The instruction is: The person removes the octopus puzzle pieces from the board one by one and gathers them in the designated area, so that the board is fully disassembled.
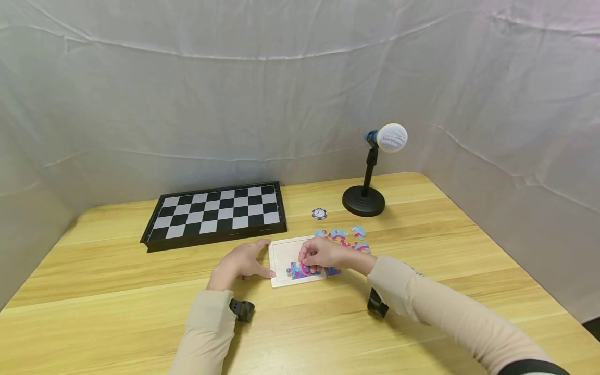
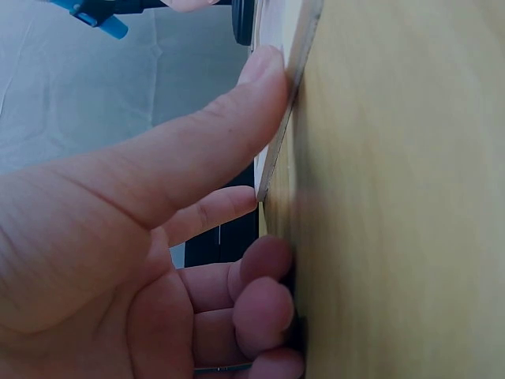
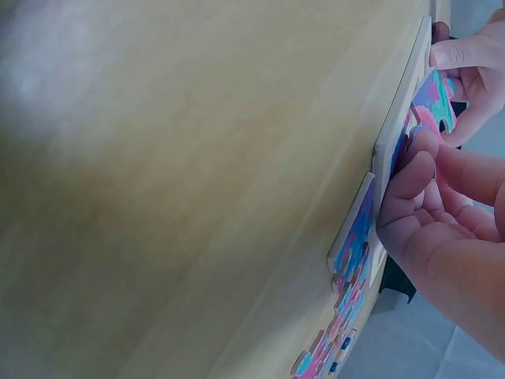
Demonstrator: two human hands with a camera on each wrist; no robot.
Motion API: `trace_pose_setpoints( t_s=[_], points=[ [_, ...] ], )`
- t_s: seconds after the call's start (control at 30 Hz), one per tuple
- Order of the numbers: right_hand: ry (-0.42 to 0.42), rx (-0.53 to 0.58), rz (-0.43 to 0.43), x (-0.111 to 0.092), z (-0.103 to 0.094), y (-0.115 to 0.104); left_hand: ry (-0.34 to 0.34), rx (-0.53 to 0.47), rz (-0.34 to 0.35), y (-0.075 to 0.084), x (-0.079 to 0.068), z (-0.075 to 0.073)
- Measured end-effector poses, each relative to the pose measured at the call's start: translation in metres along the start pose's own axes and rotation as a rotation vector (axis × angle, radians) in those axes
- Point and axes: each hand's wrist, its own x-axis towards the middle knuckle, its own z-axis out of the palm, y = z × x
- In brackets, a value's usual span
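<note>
A shallow pale wooden puzzle tray [image 1: 283, 253] lies on the table with joined blue, purple and pink jigsaw pieces [image 1: 296, 271] along its near side. My left hand [image 1: 240, 260] rests at the tray's left edge. Its thumb [image 2: 252, 99] touches the near corner and its index finger touches near the far one; the other fingers curl by the tabletop. Over the tray, my right hand [image 1: 324, 253] pinches a tilted pink, purple and turquoise jigsaw piece [image 3: 433, 101] between thumb and fingers. That hand partly hides the tray's right side. One loose jigsaw piece [image 1: 333, 271] lies just right of the tray.
Several loose jigsaw pieces [image 1: 361, 247] lie beyond my right hand. Behind them are a poker chip [image 1: 320, 213] and a microphone [image 1: 392, 138] on a round-based black stand [image 1: 363, 202]. A black-and-white chessboard [image 1: 215, 212] occupies the back left. Grey cloth [image 1: 234, 104] surrounds the table.
</note>
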Motion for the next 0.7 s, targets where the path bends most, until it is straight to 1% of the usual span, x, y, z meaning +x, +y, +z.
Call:
trace_pose_setpoints(
  t_s=[0.17, 0.47, 0.7],
  points=[
    [0.020, -0.016, 0.006, 0.0005, 0.0005, -0.0006, -0.001, -0.010, -0.003, 0.0002, -0.0008, 0.0001],
    [0.030, 0.027, -0.007, -0.0005, -0.0016, -0.0010, 0.006, -0.013, 0.001, -0.0003, -0.0012, 0.0001],
    [0.030, 0.008, -0.024, -0.0014, -0.0055, 0.0016, 0.007, -0.012, 0.001, -0.0007, -0.0009, 0.0002]
  ],
)
